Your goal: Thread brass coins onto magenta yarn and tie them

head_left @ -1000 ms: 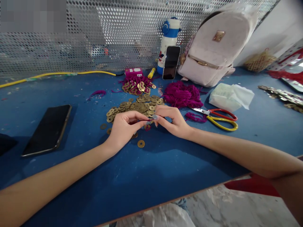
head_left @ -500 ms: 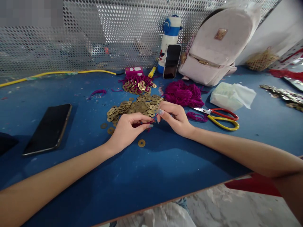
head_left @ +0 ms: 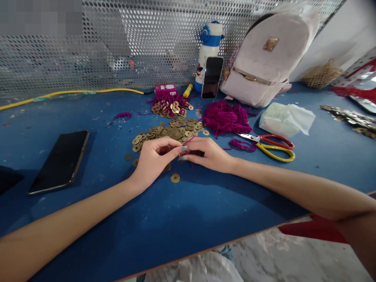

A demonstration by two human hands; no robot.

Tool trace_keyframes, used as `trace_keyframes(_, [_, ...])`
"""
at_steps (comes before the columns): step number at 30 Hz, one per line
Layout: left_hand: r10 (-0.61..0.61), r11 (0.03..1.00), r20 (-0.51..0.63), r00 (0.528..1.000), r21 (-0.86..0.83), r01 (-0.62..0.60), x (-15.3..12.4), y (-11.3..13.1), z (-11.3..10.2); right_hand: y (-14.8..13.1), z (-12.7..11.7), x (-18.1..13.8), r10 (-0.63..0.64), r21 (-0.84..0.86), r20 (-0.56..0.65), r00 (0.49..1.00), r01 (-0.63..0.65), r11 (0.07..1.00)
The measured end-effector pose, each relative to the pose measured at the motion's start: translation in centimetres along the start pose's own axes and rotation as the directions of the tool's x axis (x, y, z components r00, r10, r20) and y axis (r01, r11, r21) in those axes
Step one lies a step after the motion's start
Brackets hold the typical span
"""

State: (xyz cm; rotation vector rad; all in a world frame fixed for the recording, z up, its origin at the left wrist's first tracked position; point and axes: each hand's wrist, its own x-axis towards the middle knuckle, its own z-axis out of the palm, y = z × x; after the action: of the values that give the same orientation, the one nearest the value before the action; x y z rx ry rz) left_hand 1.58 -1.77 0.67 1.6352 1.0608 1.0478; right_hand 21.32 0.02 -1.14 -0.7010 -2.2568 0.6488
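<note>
I see my left hand point(head_left: 152, 158) and right hand point(head_left: 207, 155) meeting fingertip to fingertip, both pinching a magenta thread point(head_left: 188, 141); brass coins point(head_left: 169, 133) lie just beyond.

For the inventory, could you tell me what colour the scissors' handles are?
One red, one yellow; the scissors show clearly in the head view.

Brass-gold holed coins point(head_left: 173, 133) on deep blue tabletop point(head_left: 176, 219), magenta thread strand point(head_left: 188, 140) at coins' near edge, magenta yarn bundle point(head_left: 226, 117) right of coins, red-and-yellow-handled scissors point(head_left: 273, 147) farther right, black phone point(head_left: 60, 160) left of coins, blue-capped white bottle point(head_left: 209, 51) behind coins
</note>
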Motion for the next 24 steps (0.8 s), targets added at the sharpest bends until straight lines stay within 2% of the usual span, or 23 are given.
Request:
trace_keyframes(3, [-0.059,0.998,-0.030,0.998,0.019,0.060,-0.2,-0.1,-0.1,-0.1,0.1,-0.3,-0.036,-0.033,-0.060,0.998,0.034,0.999])
trace_keyframes(5, [-0.057,0.995,-0.032,0.998,0.074,0.059,-0.2,-0.1,0.0,-0.4,0.0,-0.4,-0.068,-0.105,-0.049,0.996,0.063,0.992])
trace_keyframes(9, [0.050,0.964,0.016,0.999,0.261,-0.052,0.0,-0.1,0.2,-1.1,-0.1,-0.6,-0.148,-0.300,0.017,0.989,0.146,0.943])
trace_keyframes(13, [0.129,0.897,0.148,0.981,0.403,-0.179,-0.1,0.0,0.3,-1.2,-0.2,-0.7,-0.152,-0.295,-0.061,0.986,0.128,0.947])
trace_keyframes(16, [0.182,0.920,0.263,0.947,0.294,-0.258,-0.2,0.2,0.1,-0.8,-0.2,-0.6,-0.102,-0.197,-0.126,0.987,0.076,0.977])
trace_keyframes(18, [0.199,0.952,0.270,0.942,0.177,-0.252,-0.2,0.4,0.0,-0.5,-0.3,-0.4,-0.074,-0.134,-0.150,0.986,0.054,0.990])
trace_keyframes(21, [0.151,0.987,0.167,0.974,0.025,-0.157,-0.2,0.4,-0.1,-0.3,-0.3,-0.3,-0.066,-0.076,-0.129,0.989,0.056,0.996])
trace_keyframes(24, [0.047,0.997,0.041,0.998,-0.066,-0.044,0.0,0.1,-0.1,-0.3,-0.2,-0.3,-0.072,-0.106,-0.061,0.996,0.065,0.992])
